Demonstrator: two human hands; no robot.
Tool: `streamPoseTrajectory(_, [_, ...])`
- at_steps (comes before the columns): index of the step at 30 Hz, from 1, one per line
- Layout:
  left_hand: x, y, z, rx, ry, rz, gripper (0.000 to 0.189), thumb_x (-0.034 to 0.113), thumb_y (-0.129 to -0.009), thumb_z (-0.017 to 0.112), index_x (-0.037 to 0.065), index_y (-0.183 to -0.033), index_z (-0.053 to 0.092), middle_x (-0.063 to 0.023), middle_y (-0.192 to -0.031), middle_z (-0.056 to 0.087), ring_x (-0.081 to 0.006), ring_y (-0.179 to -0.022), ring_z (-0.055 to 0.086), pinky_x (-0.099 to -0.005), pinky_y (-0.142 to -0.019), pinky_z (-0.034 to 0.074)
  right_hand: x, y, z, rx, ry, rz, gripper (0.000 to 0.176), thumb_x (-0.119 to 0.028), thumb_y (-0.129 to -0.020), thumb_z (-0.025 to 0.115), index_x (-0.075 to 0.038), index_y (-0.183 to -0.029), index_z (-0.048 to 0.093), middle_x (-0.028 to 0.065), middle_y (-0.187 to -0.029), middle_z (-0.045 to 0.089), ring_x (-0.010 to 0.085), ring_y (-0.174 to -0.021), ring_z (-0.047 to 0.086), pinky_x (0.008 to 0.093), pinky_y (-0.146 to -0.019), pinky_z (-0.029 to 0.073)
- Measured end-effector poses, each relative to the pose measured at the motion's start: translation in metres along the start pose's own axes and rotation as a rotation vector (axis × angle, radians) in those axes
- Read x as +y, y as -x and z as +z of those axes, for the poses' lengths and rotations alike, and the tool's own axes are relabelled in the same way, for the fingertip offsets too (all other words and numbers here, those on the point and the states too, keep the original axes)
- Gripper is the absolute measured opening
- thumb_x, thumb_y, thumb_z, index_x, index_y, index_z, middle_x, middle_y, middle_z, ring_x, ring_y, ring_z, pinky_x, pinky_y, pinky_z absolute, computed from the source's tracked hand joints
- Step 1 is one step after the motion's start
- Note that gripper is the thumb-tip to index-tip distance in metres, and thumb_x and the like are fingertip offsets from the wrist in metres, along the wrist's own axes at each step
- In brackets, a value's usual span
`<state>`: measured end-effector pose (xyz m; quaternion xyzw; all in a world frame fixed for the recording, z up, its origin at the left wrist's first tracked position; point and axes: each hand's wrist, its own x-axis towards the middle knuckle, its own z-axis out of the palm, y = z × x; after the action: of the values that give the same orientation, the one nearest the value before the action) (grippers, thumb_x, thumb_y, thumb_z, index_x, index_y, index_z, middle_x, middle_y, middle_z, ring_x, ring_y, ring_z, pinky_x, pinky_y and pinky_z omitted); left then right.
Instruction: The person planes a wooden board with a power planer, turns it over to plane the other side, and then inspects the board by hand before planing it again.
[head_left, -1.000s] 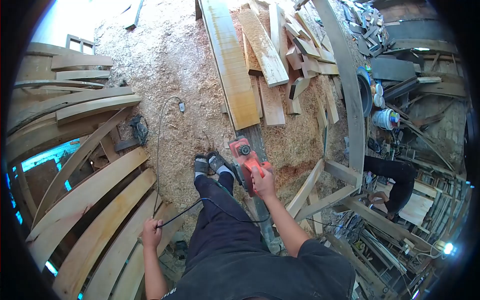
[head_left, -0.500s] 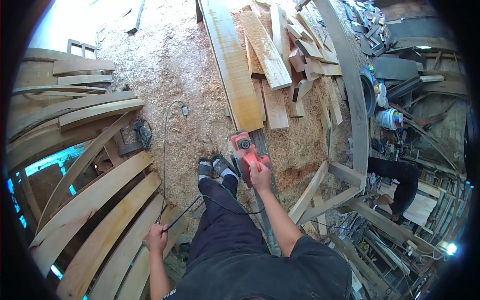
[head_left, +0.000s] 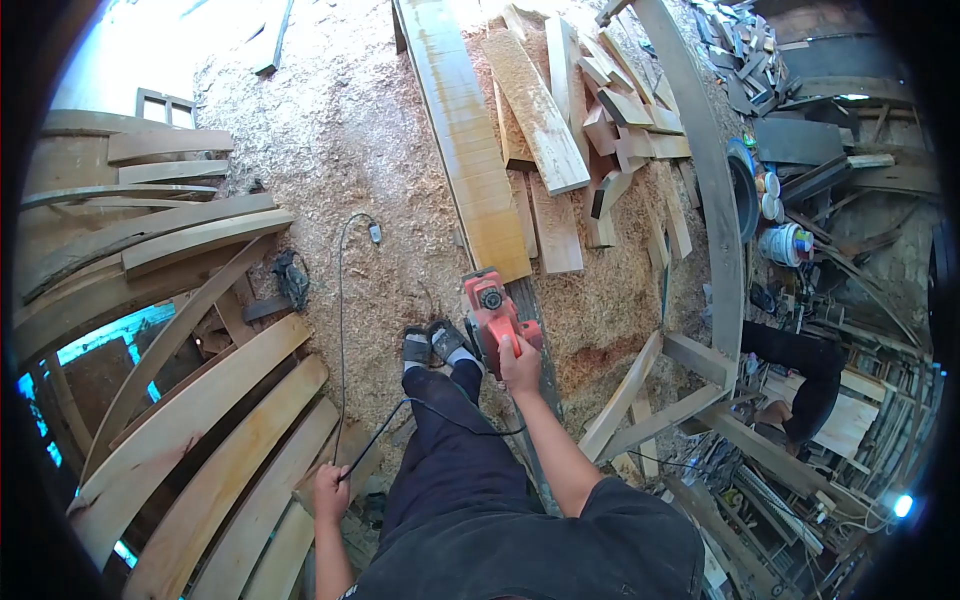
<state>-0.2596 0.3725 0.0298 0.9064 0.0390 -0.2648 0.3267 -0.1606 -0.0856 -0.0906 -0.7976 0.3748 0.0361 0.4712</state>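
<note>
My right hand (head_left: 520, 367) is wrapped round the handle of a red electric planer (head_left: 493, 312). The planer sits at the near end of a long yellowish plank (head_left: 470, 160), over a dark beam (head_left: 548, 420). Its underside is hidden. Low on the left, my left hand (head_left: 331, 492) is closed round a black power cord (head_left: 372, 440). The cord loops across my legs toward the planer, and another stretch runs up the floor to a plug (head_left: 375, 233).
Curved boards (head_left: 215, 440) are stacked on the left. Cut timber (head_left: 560, 120) lies in a pile beyond the plank. A wooden frame (head_left: 715, 200) stands at right, with another person's leg (head_left: 800, 365) behind it. Wood shavings (head_left: 330, 150) cover the floor.
The whole view has shifted slightly. My left hand, still on the cord, is a little farther right and lower. The planer stays at the plank's near end in my right hand.
</note>
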Motion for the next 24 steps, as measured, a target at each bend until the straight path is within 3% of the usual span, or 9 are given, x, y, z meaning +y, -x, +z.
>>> streamPoseTrajectory(4, [0.002,-0.005,-0.005,-0.018,0.010,-0.018,0.026,0.009,-0.097,0.066,-0.001,-0.075,0.057,-0.0199,-0.071,0.054,-0.0397,-0.073,0.053,-0.0539,-0.104,0.051,-0.008,-0.007,0.002,0.021,0.001,-0.014,0.042,-0.040,-0.101,0.059,-0.002,-0.087,0.072,0.0148,-0.073,0.068,0.0276,-0.070,0.068,0.0404,-0.068,0.052])
streamPoseTrajectory(6, [0.006,-0.006,-0.008,-0.007,0.037,-0.039,0.026,0.009,-0.096,0.066,-0.001,-0.074,0.055,-0.0193,-0.071,0.053,-0.0392,-0.072,0.053,-0.0546,-0.104,0.051,-0.013,-0.010,0.000,-0.015,-0.012,0.016,0.046,-0.047,-0.099,0.060,-0.004,-0.100,0.076,0.0229,-0.078,0.070,0.0417,-0.076,0.071,0.0460,-0.069,0.053])
streamPoseTrajectory(24, [0.036,-0.042,-0.018,0.071,0.112,-0.045,0.023,0.007,-0.096,0.064,-0.002,-0.078,0.053,-0.0194,-0.072,0.049,-0.0387,-0.074,0.053,-0.0537,-0.106,0.051,-0.072,-0.068,0.020,0.045,0.050,0.000,0.048,-0.049,-0.099,0.059,-0.004,-0.099,0.077,0.0250,-0.082,0.071,0.0447,-0.080,0.071,0.0498,-0.071,0.054])
